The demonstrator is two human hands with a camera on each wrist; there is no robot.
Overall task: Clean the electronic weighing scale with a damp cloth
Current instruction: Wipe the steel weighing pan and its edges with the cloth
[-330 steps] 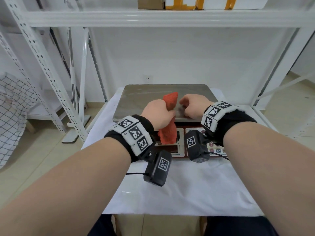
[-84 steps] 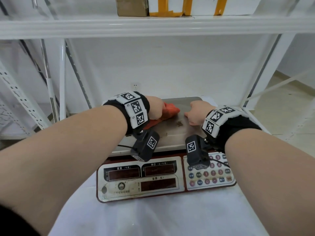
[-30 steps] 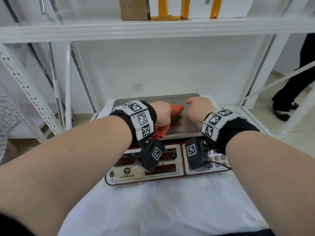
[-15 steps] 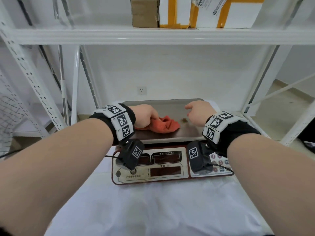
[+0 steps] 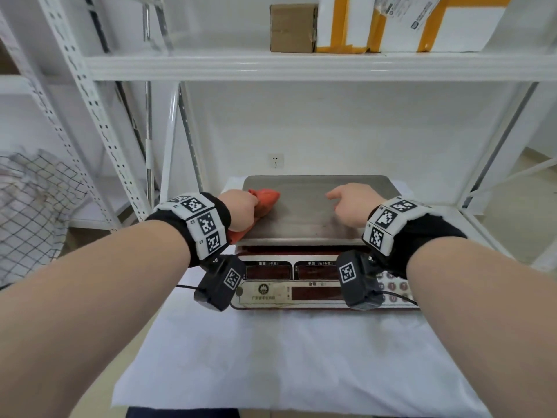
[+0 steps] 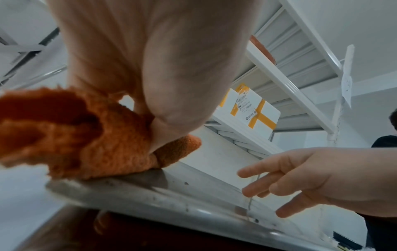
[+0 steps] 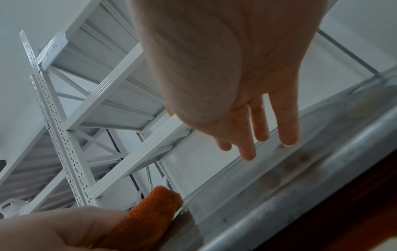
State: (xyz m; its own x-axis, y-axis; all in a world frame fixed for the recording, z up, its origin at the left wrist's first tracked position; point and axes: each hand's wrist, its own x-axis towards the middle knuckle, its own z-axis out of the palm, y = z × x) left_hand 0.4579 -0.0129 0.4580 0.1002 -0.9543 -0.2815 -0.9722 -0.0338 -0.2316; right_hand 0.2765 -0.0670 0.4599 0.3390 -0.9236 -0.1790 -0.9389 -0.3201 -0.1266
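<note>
An electronic scale (image 5: 310, 285) with a steel pan (image 5: 304, 212) and a red display panel sits on a white-covered table. My left hand (image 5: 241, 206) grips a bunched orange cloth (image 5: 265, 200) at the pan's left edge, and part of the cloth hangs over the side. The left wrist view has the cloth (image 6: 90, 135) pressed on the pan's rim (image 6: 171, 200). My right hand (image 5: 349, 203) hovers over the right half of the pan with its fingers (image 7: 287, 125) straight and spread, holding nothing. Brownish stains (image 7: 296, 161) mark the pan near the front rim.
White metal shelving surrounds the table; a shelf beam (image 5: 301, 64) above carries a brown box (image 5: 292, 27) and taped white parcels (image 5: 422, 22). A white cloth (image 5: 286, 357) covers the table in front of the scale. A checked fabric (image 5: 33, 200) lies at far left. A wall socket (image 5: 275, 160) sits behind.
My left hand has dragged the cloth leftward from the pan's middle to its left edge. The brown spot near the centre is no longer visible. My right hand has stayed over the right side.
</note>
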